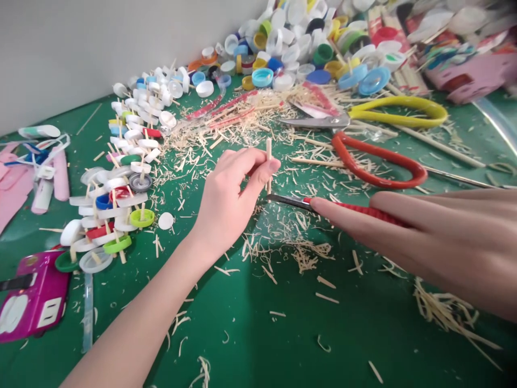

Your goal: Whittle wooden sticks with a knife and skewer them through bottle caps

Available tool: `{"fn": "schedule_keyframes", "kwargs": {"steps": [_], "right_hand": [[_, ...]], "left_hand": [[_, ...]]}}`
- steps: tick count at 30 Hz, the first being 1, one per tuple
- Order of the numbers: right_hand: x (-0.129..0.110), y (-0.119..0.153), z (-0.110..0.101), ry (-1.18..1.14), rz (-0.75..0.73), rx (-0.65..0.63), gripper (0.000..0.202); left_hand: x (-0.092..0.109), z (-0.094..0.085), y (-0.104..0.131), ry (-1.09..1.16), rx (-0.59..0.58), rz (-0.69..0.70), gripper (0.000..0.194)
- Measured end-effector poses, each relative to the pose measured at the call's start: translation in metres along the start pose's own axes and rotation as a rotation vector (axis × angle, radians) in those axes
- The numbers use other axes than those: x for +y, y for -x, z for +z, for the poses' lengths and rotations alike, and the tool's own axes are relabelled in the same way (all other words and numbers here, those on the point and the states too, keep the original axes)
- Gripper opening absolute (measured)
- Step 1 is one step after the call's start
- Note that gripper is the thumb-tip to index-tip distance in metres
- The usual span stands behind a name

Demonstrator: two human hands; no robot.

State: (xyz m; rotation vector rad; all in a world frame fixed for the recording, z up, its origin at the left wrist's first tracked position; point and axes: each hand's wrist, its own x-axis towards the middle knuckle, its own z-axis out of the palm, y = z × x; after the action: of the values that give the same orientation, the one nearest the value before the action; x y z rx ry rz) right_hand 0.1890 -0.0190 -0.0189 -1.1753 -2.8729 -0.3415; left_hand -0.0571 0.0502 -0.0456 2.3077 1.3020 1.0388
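My left hand (230, 188) pinches a short pale wooden stick (269, 148) between thumb and forefinger, holding it upright over the table. In my right hand (436, 231) is a knife with a ribbed red handle (359, 210), my forefinger stretched along it. Its narrow metal blade (288, 201) points left, with the tip at the stick's lower end; whether they touch I cannot tell. Thin wood shavings (278, 231) lie scattered under both hands.
Large scissors (396, 113) with yellow and red handles lie open behind my right hand. Bottle caps (262, 78) are heaped at the back. Caps joined with sticks (121, 194) stand at left, near a magenta case (40, 291). A green tabletop (291, 334) carries everything.
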Motion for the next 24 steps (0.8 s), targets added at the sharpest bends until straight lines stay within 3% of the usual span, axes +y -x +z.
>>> {"fn": "schedule_keyframes", "kwargs": {"steps": [4,13,21,24], "right_hand": [[0.005,-0.002,0.001,0.038,-0.12,-0.018,0.057],[0.007,-0.005,0.022,-0.086,-0.041,0.169,0.048],[0.006,-0.009,0.022,-0.391,0.164,0.098,0.041],[0.007,-0.009,0.021,-0.361,0.122,0.147,0.045]], "left_hand": [[0.001,0.0,0.0,-0.002,0.009,0.012,0.024],[0.001,0.0,0.0,0.009,-0.004,-0.008,0.023],[0.0,-0.001,0.002,0.033,-0.034,-0.03,0.026],[0.001,-0.002,0.002,0.042,-0.044,-0.026,0.027]]}}
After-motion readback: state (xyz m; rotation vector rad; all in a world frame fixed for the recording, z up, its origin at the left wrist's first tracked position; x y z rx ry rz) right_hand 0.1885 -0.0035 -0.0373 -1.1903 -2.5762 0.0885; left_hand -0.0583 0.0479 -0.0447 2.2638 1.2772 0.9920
